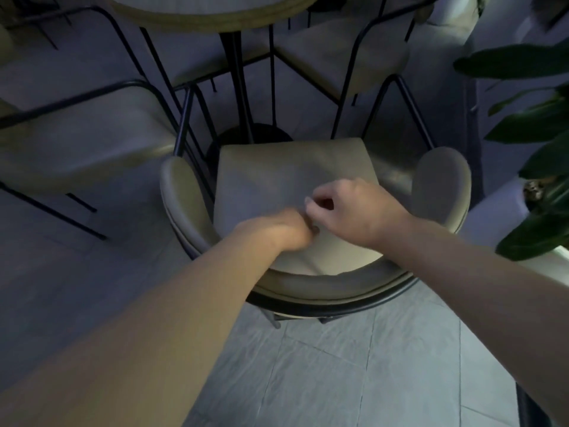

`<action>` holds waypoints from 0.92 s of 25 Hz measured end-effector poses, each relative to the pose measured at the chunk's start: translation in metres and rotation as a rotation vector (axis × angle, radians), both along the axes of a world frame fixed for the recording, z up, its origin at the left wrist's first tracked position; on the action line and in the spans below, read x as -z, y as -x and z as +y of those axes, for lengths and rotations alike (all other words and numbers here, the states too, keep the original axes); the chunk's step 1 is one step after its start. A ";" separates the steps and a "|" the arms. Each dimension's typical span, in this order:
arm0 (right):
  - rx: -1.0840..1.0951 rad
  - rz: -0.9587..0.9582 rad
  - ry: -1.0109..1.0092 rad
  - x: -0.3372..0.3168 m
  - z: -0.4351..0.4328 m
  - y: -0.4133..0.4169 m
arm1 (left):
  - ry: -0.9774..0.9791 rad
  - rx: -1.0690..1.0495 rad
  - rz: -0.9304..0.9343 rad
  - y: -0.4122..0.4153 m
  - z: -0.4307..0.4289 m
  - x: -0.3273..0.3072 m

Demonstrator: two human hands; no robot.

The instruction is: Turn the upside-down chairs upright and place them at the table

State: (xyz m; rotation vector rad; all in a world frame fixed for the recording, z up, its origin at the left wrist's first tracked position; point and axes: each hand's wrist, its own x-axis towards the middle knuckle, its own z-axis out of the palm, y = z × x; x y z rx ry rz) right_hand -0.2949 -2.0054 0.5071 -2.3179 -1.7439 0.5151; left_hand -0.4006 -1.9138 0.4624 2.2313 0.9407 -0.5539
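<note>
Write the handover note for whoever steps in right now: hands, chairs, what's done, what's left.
Left hand: loosely curled over the nearest chair's seat, holding nothing.
Right hand: fingers bent above the same seat; I cannot tell if it touches.
Nearest chair: upright, facing the round table, just short of its base.
Other chairs, left and far right: upright at the table.
Done: every chair in view is upright.
Left: perhaps nudge the nearest chair in; check outside the frame for more upside-down ones.
</note>
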 end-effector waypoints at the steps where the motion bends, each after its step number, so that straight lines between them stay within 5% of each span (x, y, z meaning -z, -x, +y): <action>1: 0.017 -0.020 -0.003 -0.011 -0.018 0.009 | -0.069 0.011 -0.092 0.013 -0.005 -0.016; 8: 0.125 -0.209 -0.163 -0.011 -0.076 0.031 | -0.740 0.140 -0.105 0.080 -0.059 -0.066; 15: 0.048 -0.219 -0.290 -0.005 -0.069 0.008 | -0.846 0.202 -0.139 0.062 -0.052 -0.067; 23: 0.034 -0.252 -0.248 -0.013 -0.017 -0.063 | -0.826 -0.028 -0.134 -0.002 -0.011 -0.049</action>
